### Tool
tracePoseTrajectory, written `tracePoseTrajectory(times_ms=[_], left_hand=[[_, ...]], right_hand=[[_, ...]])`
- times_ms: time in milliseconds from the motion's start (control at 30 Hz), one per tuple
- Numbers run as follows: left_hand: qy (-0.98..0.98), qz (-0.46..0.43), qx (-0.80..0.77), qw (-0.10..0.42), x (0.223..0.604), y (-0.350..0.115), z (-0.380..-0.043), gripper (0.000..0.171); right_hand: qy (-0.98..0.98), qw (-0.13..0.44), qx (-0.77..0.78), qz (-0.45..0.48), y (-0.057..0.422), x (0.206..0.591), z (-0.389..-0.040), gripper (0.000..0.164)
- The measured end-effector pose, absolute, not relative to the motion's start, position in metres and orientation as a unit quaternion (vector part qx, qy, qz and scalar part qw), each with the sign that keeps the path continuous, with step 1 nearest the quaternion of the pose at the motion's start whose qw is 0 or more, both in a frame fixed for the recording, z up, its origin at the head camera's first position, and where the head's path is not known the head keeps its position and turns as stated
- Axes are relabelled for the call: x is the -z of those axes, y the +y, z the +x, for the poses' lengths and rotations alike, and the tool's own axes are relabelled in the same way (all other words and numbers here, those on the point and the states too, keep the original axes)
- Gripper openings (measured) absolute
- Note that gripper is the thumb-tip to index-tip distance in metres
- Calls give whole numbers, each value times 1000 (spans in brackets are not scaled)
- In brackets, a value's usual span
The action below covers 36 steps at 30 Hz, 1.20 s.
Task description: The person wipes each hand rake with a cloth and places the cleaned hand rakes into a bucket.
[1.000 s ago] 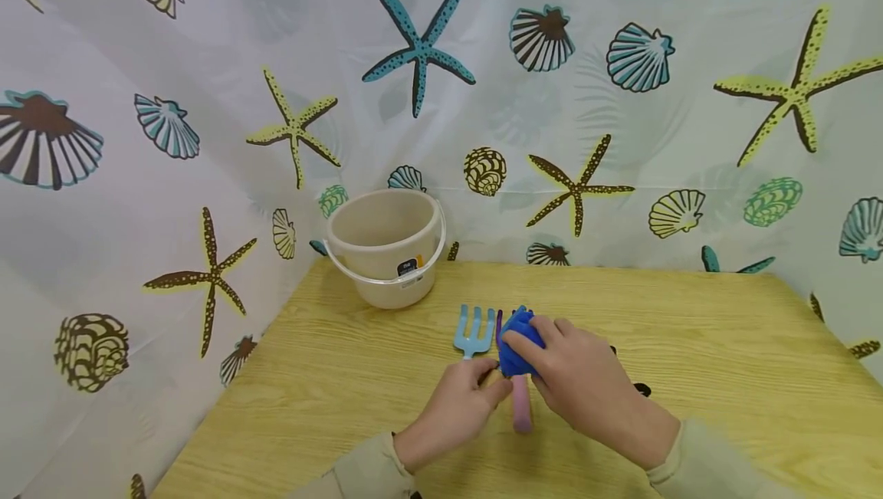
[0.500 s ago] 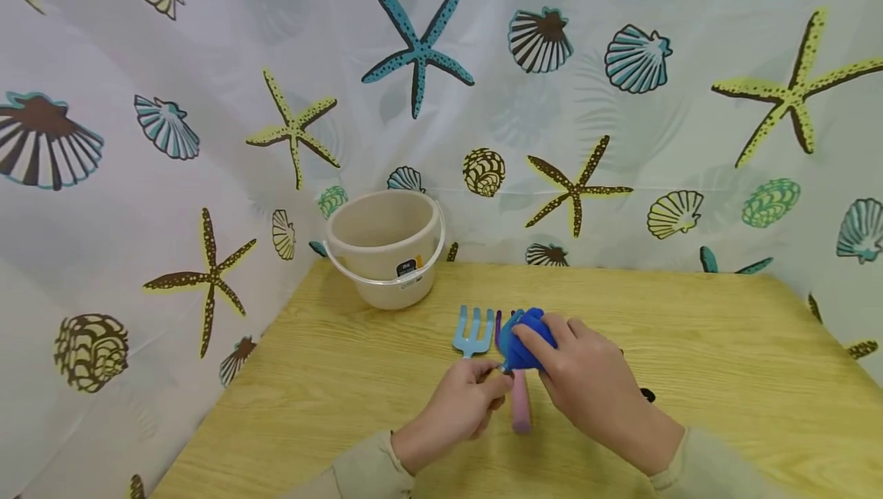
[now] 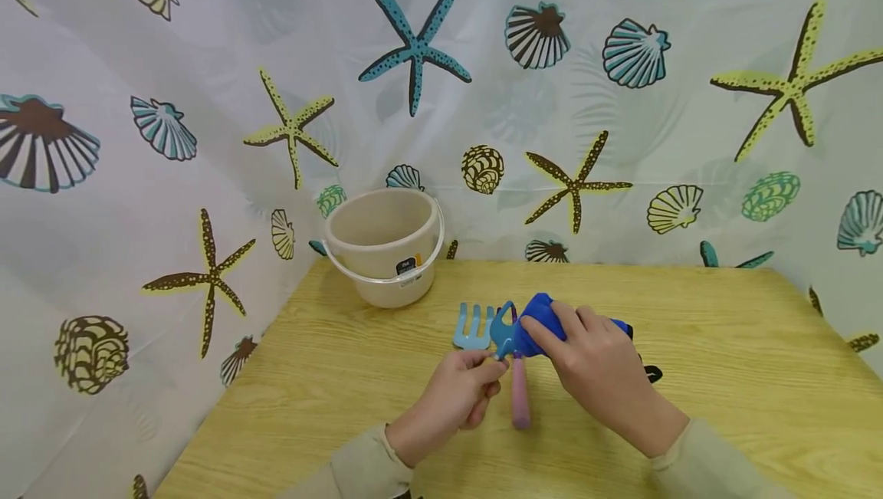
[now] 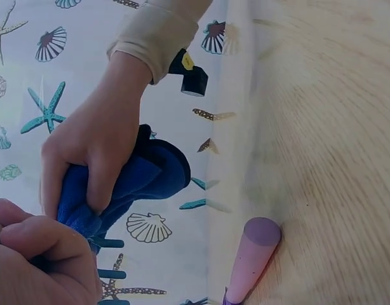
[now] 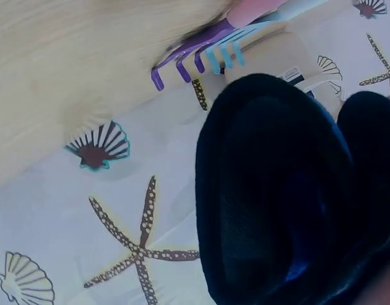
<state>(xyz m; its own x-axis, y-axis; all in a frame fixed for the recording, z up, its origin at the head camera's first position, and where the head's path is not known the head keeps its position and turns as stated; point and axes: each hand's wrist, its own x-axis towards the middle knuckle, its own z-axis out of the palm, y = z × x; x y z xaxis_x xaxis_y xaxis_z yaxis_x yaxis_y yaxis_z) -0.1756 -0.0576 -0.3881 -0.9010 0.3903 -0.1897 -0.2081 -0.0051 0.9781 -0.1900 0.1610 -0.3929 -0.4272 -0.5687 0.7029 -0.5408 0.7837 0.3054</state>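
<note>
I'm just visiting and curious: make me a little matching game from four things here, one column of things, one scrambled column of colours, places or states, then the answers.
Things:
1. Bucket
2. Deep blue fabric
3. Purple-pronged rake
4. Fork

Descriptions:
A. has a pink handle
B. has light blue prongs
C. held by the right hand
D. stands near the table's far edge

Pairs: 1-D, 2-C, 3-A, 4-B
</note>
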Motion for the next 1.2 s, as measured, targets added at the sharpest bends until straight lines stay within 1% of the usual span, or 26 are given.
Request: tracePoseTrajectory(times_ms=[33, 100, 133, 167, 267, 400, 500, 567, 600, 633, 667, 733, 800, 867, 933, 967, 1033, 1100, 1167, 1200], left_hand=[[666, 66, -711, 216, 387, -58, -176, 24], [653, 63, -721, 223, 386, -58, -177, 21], [645, 63, -726, 228, 385, -59, -177, 21], [639, 64, -730, 232, 385, -59, -177, 20], [622, 71, -741, 245, 383, -60, -177, 20], [610, 79, -747, 250, 381, -60, -176, 18], [616, 76, -745, 244, 381, -60, -175, 20], [620, 72, -743, 241, 381, -60, -175, 22], [622, 70, -742, 240, 381, -60, -175, 22], [625, 68, -740, 239, 381, -60, -174, 23], [628, 67, -738, 236, 382, -61, -174, 23], [634, 68, -734, 236, 382, -61, -173, 21], [646, 73, -725, 229, 381, -60, -172, 23], [661, 80, -714, 217, 381, -59, -172, 26], [677, 89, -703, 200, 379, -59, -172, 29], [686, 93, -697, 189, 379, -59, -172, 28], [696, 105, -688, 178, 379, -58, -173, 25], [709, 125, -673, 171, 379, -58, -173, 24], [723, 142, -656, 163, 380, -58, -173, 23], [730, 150, -647, 161, 380, -58, -173, 23]], right_hand=[[-842, 427, 13, 329, 162, 393, -191, 46], [-831, 441, 7, 338, 161, 395, -190, 31], [-822, 450, 9, 349, 160, 396, -189, 28], [-812, 459, 13, 361, 159, 397, -188, 28], [-783, 483, 27, 391, 155, 400, -185, 39], [-765, 507, 21, 398, 158, 402, -192, 38], [-762, 517, 3, 390, 165, 405, -202, 37], [-776, 507, -17, 375, 172, 407, -207, 34], [-789, 494, -35, 363, 175, 407, -210, 31], [-806, 477, -55, 346, 178, 408, -211, 32], [-823, 458, -77, 328, 181, 408, -212, 37], [-851, 421, -110, 292, 184, 409, -211, 52], [-866, 399, -130, 274, 185, 408, -207, 64], [-863, 400, -130, 280, 181, 407, -200, 52], [-847, 422, -118, 303, 174, 406, -193, 38], [-836, 435, -109, 316, 169, 405, -190, 34], [-817, 459, -83, 341, 160, 403, -184, 37], [-806, 471, -53, 354, 152, 401, -179, 35], [-814, 461, -30, 353, 148, 397, -178, 26], [-823, 451, -23, 346, 148, 395, -179, 27]])
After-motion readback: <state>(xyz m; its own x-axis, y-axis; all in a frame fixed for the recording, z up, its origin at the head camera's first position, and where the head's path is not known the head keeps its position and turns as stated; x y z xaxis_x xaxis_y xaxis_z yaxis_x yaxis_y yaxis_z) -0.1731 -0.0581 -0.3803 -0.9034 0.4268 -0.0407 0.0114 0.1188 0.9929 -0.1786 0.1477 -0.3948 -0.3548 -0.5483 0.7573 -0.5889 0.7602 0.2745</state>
